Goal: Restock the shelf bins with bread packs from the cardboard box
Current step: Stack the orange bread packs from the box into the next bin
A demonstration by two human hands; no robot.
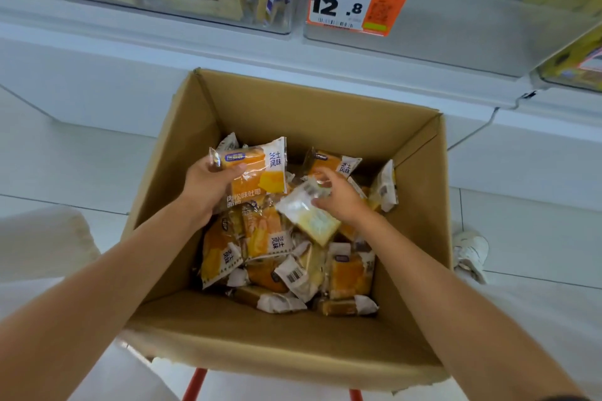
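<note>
Bread packs [286, 257] are lying heaped and jumbled in the bottom of the open cardboard box [325, 114], and both hands are reaching down among them. The left hand [208, 185] is gripping an orange pack [257, 169] by its near-left end, printed face up and raised clear of the heap. The right hand [338, 195] is curling its fingers over one end of a pale pack [309, 218], which is slanting back-side up and resting against the packs below.

Everything is turning on one relation: the shelf bins [456, 26] are sitting above and beyond the box's far wall, so both packs will probably have to travel up and away from the person. The right hand is the nearer one to the bin carrying the 12.8 price tag [355, 2]. Its clear front wall, I'd guess, is what the packs must clear (going in over the top). A shoe [470, 251] is showing on the floor to the right of the box, and red legs [195, 381] are poking out beneath its near edge.
</note>
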